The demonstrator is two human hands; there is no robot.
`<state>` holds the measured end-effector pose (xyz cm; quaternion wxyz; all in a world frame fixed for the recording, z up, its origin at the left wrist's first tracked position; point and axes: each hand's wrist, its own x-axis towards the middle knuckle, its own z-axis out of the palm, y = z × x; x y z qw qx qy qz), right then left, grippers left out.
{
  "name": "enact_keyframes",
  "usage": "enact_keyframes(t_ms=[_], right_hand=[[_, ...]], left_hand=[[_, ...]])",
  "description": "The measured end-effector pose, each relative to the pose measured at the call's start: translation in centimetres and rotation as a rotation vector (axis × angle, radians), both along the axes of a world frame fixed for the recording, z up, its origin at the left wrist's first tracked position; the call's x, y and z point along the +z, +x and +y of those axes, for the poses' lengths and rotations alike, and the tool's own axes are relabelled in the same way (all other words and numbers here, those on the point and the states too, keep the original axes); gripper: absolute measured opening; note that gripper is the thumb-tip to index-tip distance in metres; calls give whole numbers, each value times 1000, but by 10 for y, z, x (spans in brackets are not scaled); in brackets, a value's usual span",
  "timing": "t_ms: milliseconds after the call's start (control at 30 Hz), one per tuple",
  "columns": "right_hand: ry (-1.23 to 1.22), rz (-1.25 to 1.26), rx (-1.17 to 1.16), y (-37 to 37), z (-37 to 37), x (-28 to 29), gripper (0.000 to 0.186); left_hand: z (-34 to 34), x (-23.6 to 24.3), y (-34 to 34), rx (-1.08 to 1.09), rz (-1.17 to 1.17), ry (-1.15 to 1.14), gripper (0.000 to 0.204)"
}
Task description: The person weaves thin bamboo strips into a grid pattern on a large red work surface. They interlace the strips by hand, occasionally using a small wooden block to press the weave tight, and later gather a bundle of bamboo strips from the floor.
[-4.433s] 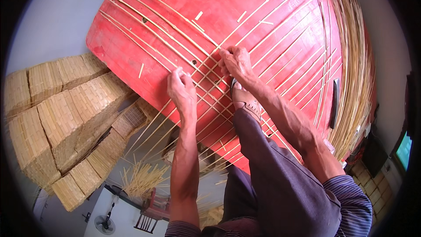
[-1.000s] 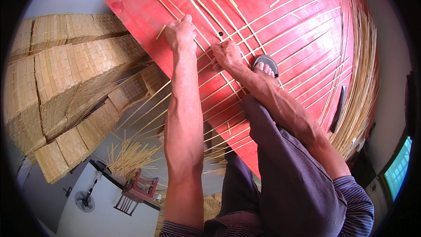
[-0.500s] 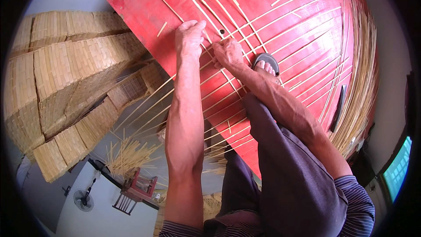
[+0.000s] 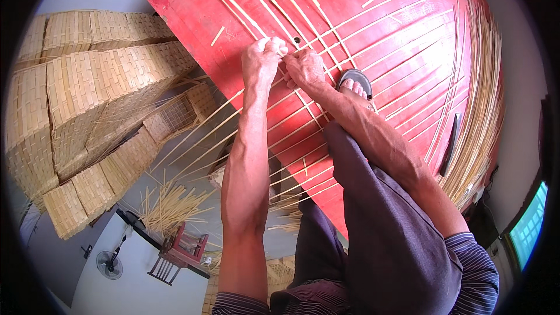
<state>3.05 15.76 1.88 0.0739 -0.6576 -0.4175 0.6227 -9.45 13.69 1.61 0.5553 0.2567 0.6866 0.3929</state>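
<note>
Strips (image 4: 350,23), thin, pale and long, are lying crisscrossed on the red board (image 4: 408,0). Left hand (image 4: 262,61) is clenching around some near the crossing; just beside it, right hand (image 4: 304,69) is pinching others.

On the red board (image 4: 373,29) lie many thin bamboo strips (image 4: 379,61), crossing each other. The left hand (image 4: 262,58) and the right hand (image 4: 303,67) are close together near the middle of the board, both pinching strips where these cross. A foot in a sandal (image 4: 354,84) presses on the board just right of the hands. Stacked woven mats (image 4: 87,99) lie left of the board.
</note>
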Motion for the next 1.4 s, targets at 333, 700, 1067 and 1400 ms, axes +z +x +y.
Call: enact_keyframes(t_ms=[333,700,1067,1400], right_hand=[[-42,71,-26,1,-6,16,31],[-23,118,26,-20,-22,2,35],[13,25,74,-13,-14,0,40],[16,21,95,-15,-15,-4,42]], left_hand=[[23,17,-29,389,-292,116,67],[28,0,-54,435,-239,-85,44],[5,2,-30,28,-17,-43,30],[-19,-6,-16,-42,392,221,28]])
